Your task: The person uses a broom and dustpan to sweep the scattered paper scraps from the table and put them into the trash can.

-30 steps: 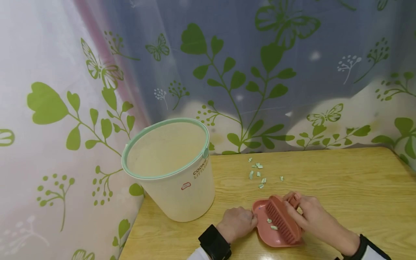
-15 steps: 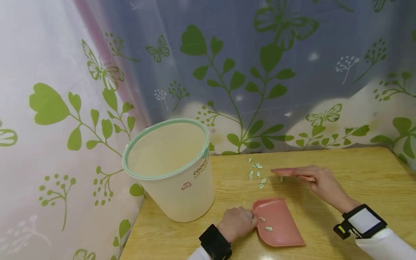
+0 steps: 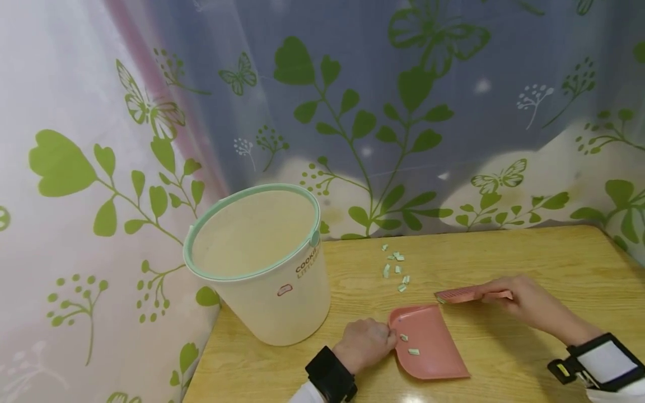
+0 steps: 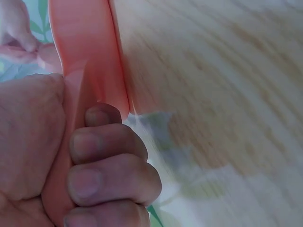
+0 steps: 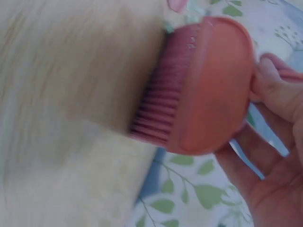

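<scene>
My left hand (image 3: 365, 342) grips the handle of a pink dustpan (image 3: 433, 350), its fingers curled round it in the left wrist view. Two pale green scraps (image 3: 414, 352) lie in the pan. With my right hand (image 3: 524, 302) I hold a small pink brush (image 5: 208, 90) by its handle, thumb on top. The brush's bristles (image 5: 161, 94) are at the tabletop just beyond the pan's far right corner, with a scrap (image 3: 440, 300) at their tip. Several more pale green scraps (image 3: 398, 270) are scattered on the wood behind the pan.
A tall white bucket (image 3: 272, 302) with a mint green rim stands left of the dustpan, its mouth open upward. The wooden table (image 3: 554, 263) reaches back to a curtain (image 3: 347, 140) printed with green leaves and butterflies.
My right hand lifted the brush out of the dustpan and moved it back over the lone scrap, then drew it toward the pan with that scrap. The left hand and dustpan stay put.
</scene>
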`<state>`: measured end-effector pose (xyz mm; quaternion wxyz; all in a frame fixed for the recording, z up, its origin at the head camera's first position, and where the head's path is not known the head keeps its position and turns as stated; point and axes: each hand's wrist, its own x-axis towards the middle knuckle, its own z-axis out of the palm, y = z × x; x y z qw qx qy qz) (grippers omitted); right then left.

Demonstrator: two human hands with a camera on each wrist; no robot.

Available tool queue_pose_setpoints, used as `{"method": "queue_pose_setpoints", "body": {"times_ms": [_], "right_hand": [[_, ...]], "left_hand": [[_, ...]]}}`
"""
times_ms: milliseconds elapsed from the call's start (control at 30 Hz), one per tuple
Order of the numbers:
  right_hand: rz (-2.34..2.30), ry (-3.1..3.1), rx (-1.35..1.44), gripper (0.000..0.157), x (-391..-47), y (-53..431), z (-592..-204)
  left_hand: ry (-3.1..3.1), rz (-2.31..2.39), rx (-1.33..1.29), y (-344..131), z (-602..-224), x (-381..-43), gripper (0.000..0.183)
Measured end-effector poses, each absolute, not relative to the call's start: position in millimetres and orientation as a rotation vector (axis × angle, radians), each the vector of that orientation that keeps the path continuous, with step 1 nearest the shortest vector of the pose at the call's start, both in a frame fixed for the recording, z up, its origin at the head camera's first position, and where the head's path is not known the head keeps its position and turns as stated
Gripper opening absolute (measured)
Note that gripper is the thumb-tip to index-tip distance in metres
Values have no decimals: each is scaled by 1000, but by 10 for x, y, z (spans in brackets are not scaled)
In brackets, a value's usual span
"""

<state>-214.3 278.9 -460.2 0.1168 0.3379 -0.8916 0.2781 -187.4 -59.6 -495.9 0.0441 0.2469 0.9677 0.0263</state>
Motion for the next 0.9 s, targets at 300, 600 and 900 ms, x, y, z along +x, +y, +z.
{"method": "queue_pose_setpoints", "body": {"times_ms": [300, 600, 900], "right_hand": [[749, -2457, 1028, 42, -2198, 2773, -4543], [882, -2522, 1215, 29, -2100, 2811, -4451], [595, -2496, 830, 27, -2038, 3003, -4344]], "left_hand": [[2969, 95, 760, -619, -4939, -1893, 50], [2999, 81, 839, -611, -4958, -1906, 50], [2950, 128, 790, -587, -4963, -1910, 50]]}}
